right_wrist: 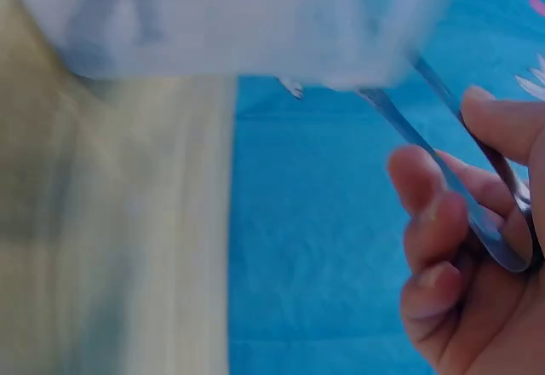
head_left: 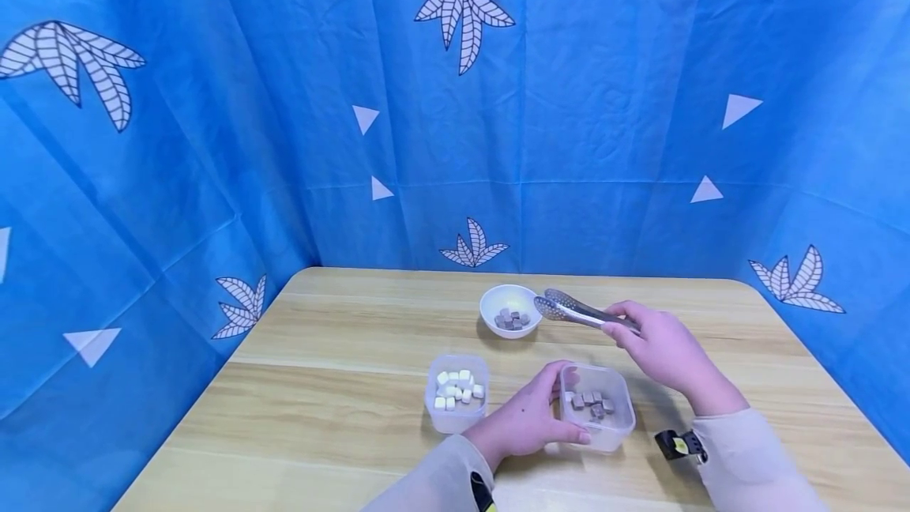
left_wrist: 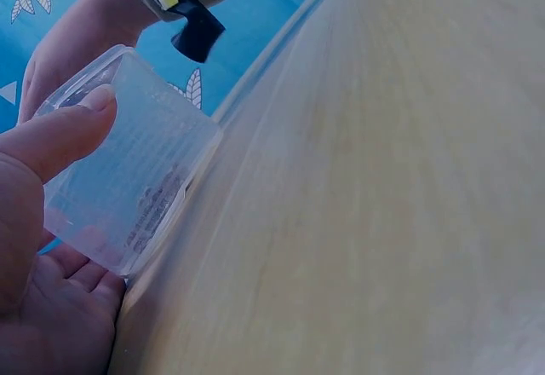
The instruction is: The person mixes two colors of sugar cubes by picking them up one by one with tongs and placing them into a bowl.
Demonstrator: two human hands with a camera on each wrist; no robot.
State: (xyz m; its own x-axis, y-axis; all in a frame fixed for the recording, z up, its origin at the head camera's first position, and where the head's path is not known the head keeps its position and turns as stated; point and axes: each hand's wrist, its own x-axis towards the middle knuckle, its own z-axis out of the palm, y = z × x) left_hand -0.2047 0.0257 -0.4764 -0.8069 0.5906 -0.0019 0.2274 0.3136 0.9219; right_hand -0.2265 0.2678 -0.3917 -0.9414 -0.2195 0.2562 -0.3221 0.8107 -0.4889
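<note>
My left hand grips a clear square plastic container from its left side, thumb at the near wall and fingers round the far side. Several grey-brown cubes lie on its bottom, with a whitish one at the left. In the left wrist view, the container stands on the table, the thumb against its wall. Metal tongs are held in my right hand, their perforated heads slightly apart at the right rim of a white bowl. Similar grey-brown cubes sit inside that bowl.
A second clear container with several white cubes stands just left of my left hand. The wooden table ends at a blue patterned curtain behind and at both sides.
</note>
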